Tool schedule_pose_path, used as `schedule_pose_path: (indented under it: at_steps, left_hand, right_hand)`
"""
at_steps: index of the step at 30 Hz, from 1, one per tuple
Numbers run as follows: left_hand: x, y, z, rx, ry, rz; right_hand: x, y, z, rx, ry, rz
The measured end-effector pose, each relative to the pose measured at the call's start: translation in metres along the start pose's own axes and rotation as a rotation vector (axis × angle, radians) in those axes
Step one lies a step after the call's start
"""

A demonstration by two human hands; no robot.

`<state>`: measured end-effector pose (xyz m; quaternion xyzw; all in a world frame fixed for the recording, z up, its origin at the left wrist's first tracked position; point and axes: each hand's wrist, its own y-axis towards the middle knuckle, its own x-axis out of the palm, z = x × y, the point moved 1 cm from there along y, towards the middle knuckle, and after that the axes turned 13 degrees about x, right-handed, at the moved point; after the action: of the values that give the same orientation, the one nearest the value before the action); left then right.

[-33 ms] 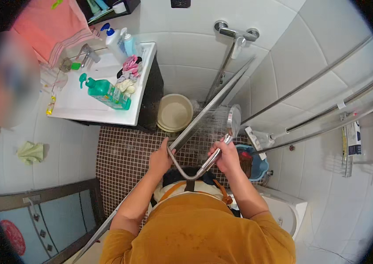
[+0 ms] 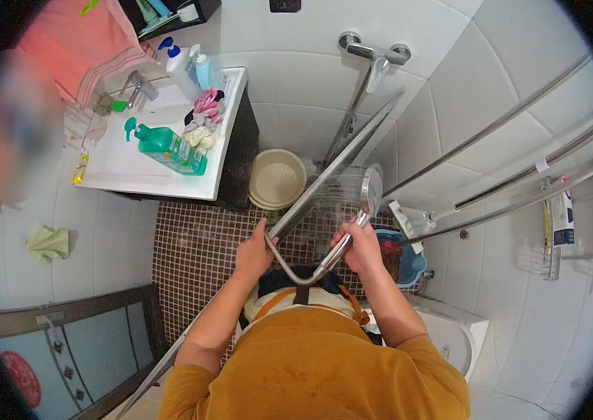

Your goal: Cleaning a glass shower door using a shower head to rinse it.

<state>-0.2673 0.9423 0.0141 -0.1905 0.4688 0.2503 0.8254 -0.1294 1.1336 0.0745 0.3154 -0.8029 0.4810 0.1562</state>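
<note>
My right hand (image 2: 357, 248) is wrapped round the handle of a chrome shower head (image 2: 372, 189). Its round head points up and away from me, and fine water jets spray leftward toward a glass shower panel with a metal rail (image 2: 338, 168). From the handle's lower end, a metal shower hose (image 2: 301, 281) loops near my waist and up to my left hand (image 2: 253, 253). That hand is closed at the hose, right beside the panel rail; some of its fingers are hidden.
Stacked beige basins (image 2: 277, 179) stand on the brown mosaic floor (image 2: 191, 238). At left, a white sink (image 2: 118, 164) carries a green pump bottle (image 2: 170, 150) and cloths. A blue basin (image 2: 414, 262) lies right of my right hand. Metal bars (image 2: 492, 129) cross at right.
</note>
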Motion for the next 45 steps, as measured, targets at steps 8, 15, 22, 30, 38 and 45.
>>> schedule_pose_path:
  at_steps: [8, 15, 22, 30, 38, 45]
  left_hand:
    - [0.000, 0.000, -0.001, 0.042, -0.015, 0.031]
    - [0.006, -0.003, -0.004, 0.067, 0.031, 0.061]
    - [0.006, -0.004, 0.000, 0.049, 0.020, 0.001]
    - [0.001, -0.004, 0.007, 0.017, 0.002, -0.036]
    - [0.001, -0.006, -0.001, 0.006, -0.054, -0.018]
    - [0.002, -0.004, -0.017, 0.110, -0.001, 0.060]
  right_hand:
    - [0.002, 0.021, -0.030, -0.106, -0.221, 0.019]
    - [0.004, 0.036, -0.052, -0.141, -0.372, 0.021]
    - [0.002, 0.044, -0.053, -0.153, -0.425, 0.039]
    - [0.021, 0.020, -0.012, 0.051, -0.438, -0.065]
    - [0.016, 0.021, -0.003, 0.027, -0.334, -0.024]
    - [0.014, 0.021, -0.050, -0.271, -0.350, 0.111]
